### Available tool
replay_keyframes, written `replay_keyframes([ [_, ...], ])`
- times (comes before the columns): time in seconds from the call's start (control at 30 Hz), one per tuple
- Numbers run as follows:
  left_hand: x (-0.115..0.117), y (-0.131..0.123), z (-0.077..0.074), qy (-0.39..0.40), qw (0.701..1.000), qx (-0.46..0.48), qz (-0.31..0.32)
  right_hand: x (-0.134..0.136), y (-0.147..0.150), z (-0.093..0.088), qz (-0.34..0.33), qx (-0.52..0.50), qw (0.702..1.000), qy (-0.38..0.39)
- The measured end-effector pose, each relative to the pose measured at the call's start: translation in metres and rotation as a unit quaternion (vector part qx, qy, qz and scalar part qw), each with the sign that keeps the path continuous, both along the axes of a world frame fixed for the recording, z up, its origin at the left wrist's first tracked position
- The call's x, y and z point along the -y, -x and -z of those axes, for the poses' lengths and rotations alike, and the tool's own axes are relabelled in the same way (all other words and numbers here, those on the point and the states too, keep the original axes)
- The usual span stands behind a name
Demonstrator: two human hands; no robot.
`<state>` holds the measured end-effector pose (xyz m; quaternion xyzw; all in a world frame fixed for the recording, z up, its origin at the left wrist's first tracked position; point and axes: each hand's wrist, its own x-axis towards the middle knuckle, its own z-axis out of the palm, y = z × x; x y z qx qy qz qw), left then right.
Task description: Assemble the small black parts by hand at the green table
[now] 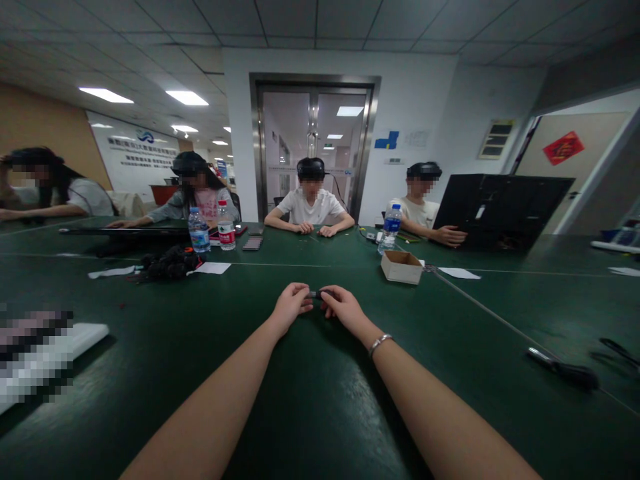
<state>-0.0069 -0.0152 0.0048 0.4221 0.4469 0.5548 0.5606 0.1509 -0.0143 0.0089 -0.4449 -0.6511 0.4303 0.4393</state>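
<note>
A small dark rod-like piece (314,295) with a greyish left part spans the gap between my two hands, low over the green table. My left hand (291,307) pinches its left end between thumb and fingers. On the other end are the bent fingers of my right hand (344,307), closed on its black part. The exact kind of this piece is too small to make out, and my fingertips cover both its ends. A silvery bracelet (381,344) circles my right wrist.
Across the green table (200,347), an open cardboard box (401,272) stands near a water bottle (391,227). Left lie a black tangled bundle (170,263) and two bottles. A black-handled tool (563,368) lies right. Several people sit opposite, one holding a large black panel (500,210).
</note>
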Motion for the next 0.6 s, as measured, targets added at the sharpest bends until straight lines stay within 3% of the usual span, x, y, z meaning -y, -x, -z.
replay_keyframes([
  [0.37,0.001,0.0031,0.0022,-0.068,0.998,-0.007,0.016,0.0013,-0.0006,-0.0009,-0.008,-0.017,1.0,0.005],
  [0.6,0.0057,-0.0005,-0.0056,0.003,1.0,-0.016,0.014,-0.0003,-0.0001,0.0003,-0.014,-0.015,1.0,0.001],
])
